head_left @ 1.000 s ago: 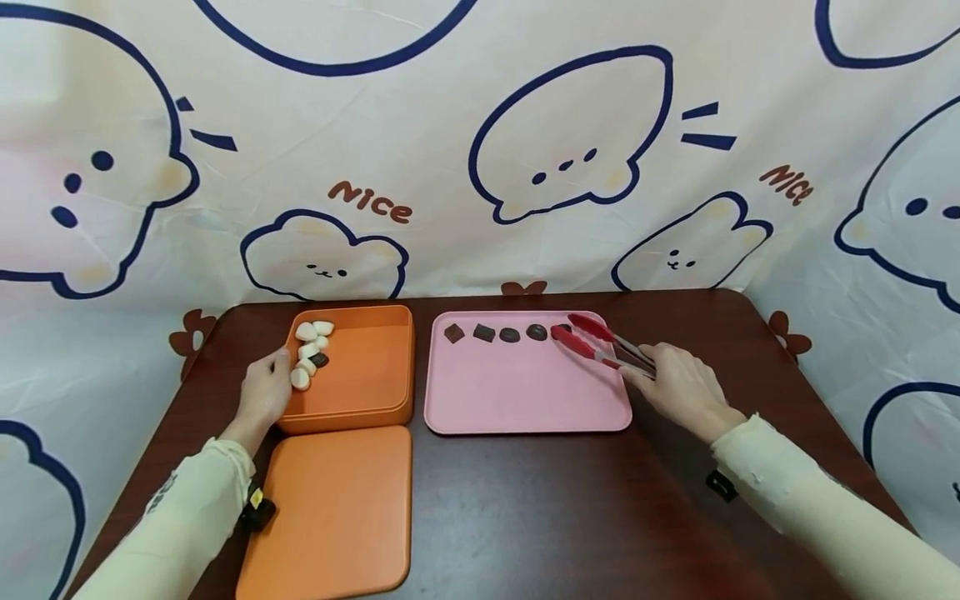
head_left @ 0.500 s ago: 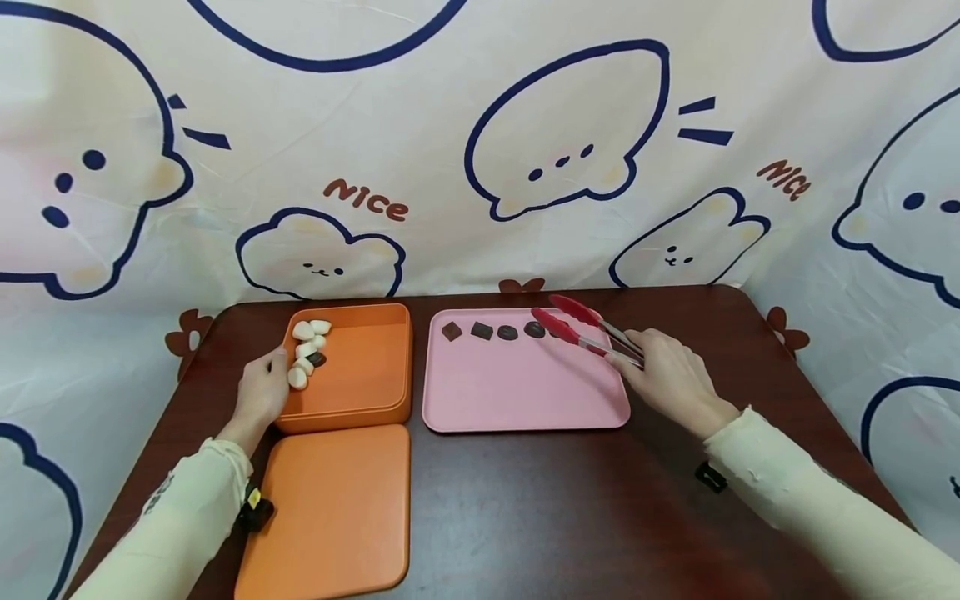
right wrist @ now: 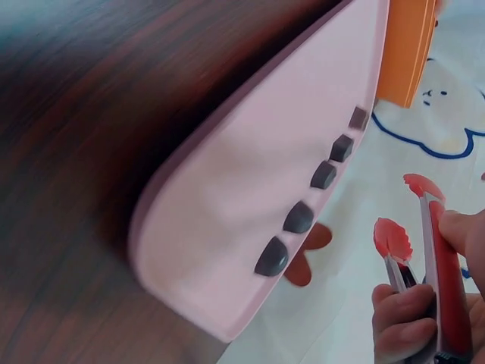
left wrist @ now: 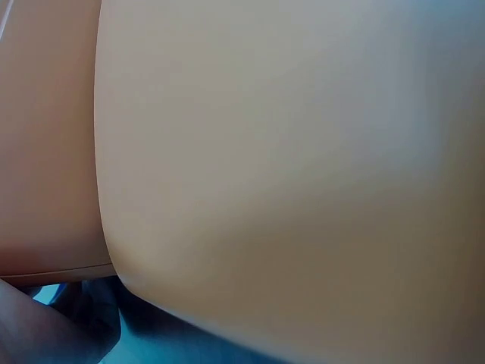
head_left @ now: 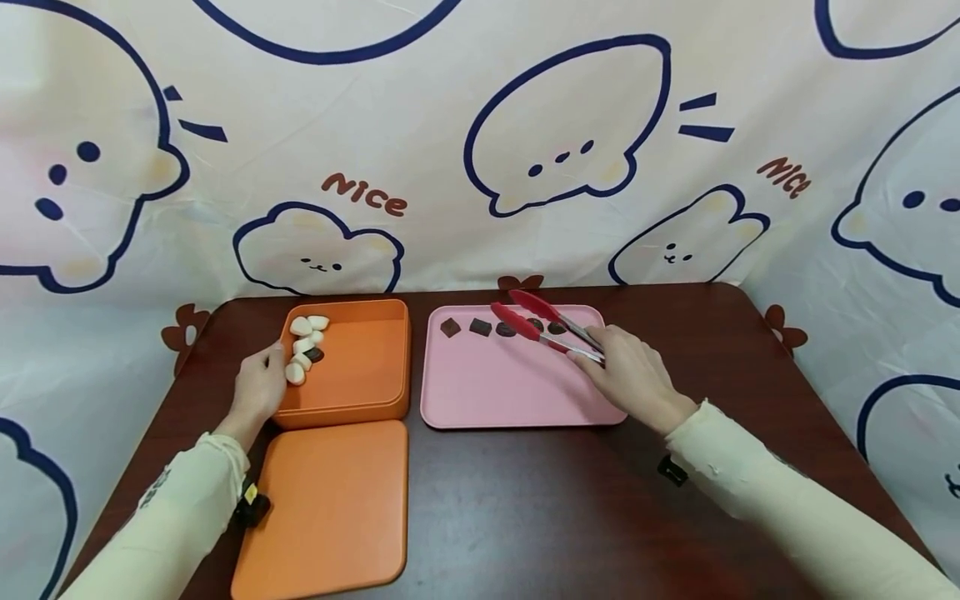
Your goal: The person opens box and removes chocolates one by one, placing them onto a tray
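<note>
My right hand (head_left: 633,375) grips metal tongs with red tips (head_left: 516,322), held over the pink tray (head_left: 517,396). Their jaws stand apart with nothing between them, plain in the right wrist view too. Along the tray's far edge lies a row of several dark chocolates (right wrist: 299,218), some square, some rounded. On the left, my left hand (head_left: 258,387) holds the left wall of an open orange box (head_left: 367,354). Inside, against that wall, several white pieces (head_left: 298,326) cluster around one dark chocolate (head_left: 313,355). In the left wrist view, the orange lid (left wrist: 265,136) covers most of the hand's work.
The flat orange lid lies in front of the box, under the left forearm. Box and tray stand side by side near the far edge of the dark wooden table (head_left: 525,517). A printed cloth (head_left: 450,125) hangs behind and at both sides.
My right hand has carried the parted, unloaded tongs leftward over the tray, uncovering the rightmost chocolate. My left hand keeps its hold on the box.
</note>
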`<state>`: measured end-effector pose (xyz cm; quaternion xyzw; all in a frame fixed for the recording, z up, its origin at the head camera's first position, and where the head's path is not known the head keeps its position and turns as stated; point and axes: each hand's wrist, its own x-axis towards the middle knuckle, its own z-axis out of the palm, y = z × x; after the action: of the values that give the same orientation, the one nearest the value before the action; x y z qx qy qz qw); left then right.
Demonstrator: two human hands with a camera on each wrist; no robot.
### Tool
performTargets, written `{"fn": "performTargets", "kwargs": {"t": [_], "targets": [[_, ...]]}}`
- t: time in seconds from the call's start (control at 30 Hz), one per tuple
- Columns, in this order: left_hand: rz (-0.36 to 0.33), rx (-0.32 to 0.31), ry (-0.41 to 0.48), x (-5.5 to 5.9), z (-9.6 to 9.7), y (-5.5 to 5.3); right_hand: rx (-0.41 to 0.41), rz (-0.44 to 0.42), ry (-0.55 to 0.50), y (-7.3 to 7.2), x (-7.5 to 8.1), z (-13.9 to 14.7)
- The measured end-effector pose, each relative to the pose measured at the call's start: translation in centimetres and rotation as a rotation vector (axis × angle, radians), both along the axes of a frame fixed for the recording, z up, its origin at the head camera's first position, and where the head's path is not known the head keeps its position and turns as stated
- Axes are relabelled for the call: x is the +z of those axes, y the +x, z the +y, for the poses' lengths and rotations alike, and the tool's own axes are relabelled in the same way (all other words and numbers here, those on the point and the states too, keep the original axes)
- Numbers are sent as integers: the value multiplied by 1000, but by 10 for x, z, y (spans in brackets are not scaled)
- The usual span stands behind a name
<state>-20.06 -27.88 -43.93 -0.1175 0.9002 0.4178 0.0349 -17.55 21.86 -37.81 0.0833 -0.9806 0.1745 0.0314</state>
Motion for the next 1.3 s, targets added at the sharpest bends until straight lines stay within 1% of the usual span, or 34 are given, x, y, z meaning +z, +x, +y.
{"fn": "performTargets", "kwargs": {"t": [0.27,0.4,0.5,0.6,0.7,0.87,0.97,1.13,1.3], "targets": [[22,-8,-35,4,-6,0,59,13,-27,-4,4,-37],[14,-6,-31,4,-5,-1,100,68,-18,-2,4,-53],[-1,-7,-22,2,-4,1,128,82,-14,1,4,-65],[-10,0,-19,0,-3,2,146,60,-6,3,4,-78],[-5,0,-19,-2,-1,2,161,62,17,3,4,-89],[5,8,-31,-2,-1,-2,192,75,47,0,2,-103],[2,15,-39,-2,-1,-2,214,77,46,-2,0,-113],[-24,3,-3,-2,0,0,241,61,43,-4,-1,-130],[-14,16,-2,-2,-1,-1,283,52,50,-8,2,-150]]}}
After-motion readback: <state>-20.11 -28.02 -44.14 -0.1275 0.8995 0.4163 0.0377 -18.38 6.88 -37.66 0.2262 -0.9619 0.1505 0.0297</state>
